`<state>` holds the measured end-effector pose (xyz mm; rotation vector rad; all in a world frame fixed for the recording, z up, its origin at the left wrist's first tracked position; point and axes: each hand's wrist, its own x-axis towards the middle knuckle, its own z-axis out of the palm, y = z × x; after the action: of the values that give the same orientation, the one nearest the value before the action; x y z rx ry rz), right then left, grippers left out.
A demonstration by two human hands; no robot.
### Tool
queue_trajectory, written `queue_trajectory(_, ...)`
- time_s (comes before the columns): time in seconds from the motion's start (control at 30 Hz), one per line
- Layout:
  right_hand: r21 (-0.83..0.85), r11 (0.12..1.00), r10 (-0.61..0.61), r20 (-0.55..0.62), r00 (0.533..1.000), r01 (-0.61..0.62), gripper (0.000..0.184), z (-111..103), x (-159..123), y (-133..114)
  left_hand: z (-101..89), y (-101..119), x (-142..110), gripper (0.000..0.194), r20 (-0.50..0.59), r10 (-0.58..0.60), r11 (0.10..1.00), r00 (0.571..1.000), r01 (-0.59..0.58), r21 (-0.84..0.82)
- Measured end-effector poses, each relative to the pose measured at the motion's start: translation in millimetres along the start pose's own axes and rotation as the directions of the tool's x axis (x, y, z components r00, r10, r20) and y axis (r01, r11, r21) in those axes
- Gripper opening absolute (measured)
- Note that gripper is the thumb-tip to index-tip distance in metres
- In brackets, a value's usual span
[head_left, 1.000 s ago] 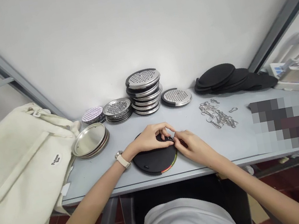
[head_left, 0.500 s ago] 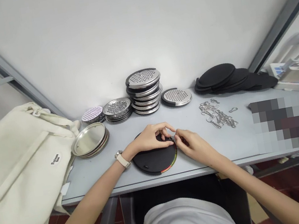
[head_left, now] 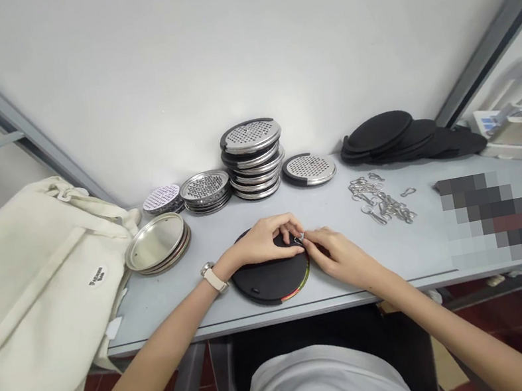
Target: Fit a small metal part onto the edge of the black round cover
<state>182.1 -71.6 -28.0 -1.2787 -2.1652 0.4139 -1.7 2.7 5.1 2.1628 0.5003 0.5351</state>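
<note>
A round black disc [head_left: 271,281] lies near the table's front edge, with a strip of red, yellow and green along its right rim. My left hand [head_left: 265,240] rests over its far part, thumb on the surface and fingers curled towards the right rim, steadying it. Opposite, my right hand [head_left: 336,254] pinches a small silver snap hook [head_left: 298,240] at the disc's upper right rim. Fingertips partly cover the hook, so I cannot tell if it passes through the disc. A small dark slot shows at the disc's lower left.
Loose snap hooks [head_left: 386,203] lie to the right, before overlapping black discs [head_left: 378,132]. Behind the hands stand a stack of grater discs [head_left: 251,136], a single grater disc [head_left: 309,169] and further graters [head_left: 203,187]. Metal lids [head_left: 155,241] and a cream bag [head_left: 41,295] are left.
The snap hook between the hands now shows more plainly. My right fingertips have shifted slightly left towards the left hand; the disc stays in place.
</note>
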Motion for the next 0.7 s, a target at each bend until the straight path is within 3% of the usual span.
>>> queue_trajectory(0.7, -0.028, 1.000, 0.003, -0.035, 0.999, -0.004, 0.025, 0.5, -0.2, -2.4, -0.4, 2.1, -0.5, 0.030, 0.000, -0.036, 0.999, 0.999, 0.036, -0.036)
